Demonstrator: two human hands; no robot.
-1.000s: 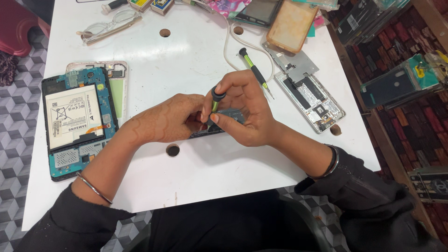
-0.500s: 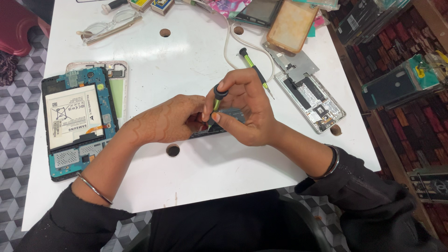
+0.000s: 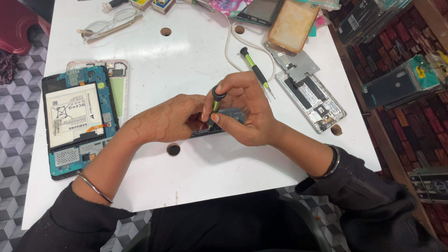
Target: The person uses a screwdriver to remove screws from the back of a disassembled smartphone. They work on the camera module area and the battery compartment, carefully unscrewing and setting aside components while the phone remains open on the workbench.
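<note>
Pinching a small green-and-black screwdriver (image 3: 215,103) upright, the right hand (image 3: 242,109) presses its tip into a dark circuit board (image 3: 219,123) mid-table; the left hand (image 3: 170,119), fingers curled, steadies that board, which looks thin, light, fragile; best gripped by its edges.

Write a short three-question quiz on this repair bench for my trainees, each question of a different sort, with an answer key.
1. True or false: the right hand holds a small screwdriver upright over a dark part that the left hand steadies.
2. Where does the opened tablet lie on the white table?
A. by the left forearm
B. beyond the right hand
C. under both hands
3. Fill in: a second, unused screwdriver lies beside a bare metal phone ____.

Key: 1 true; 2 A; 3 frame.
</note>
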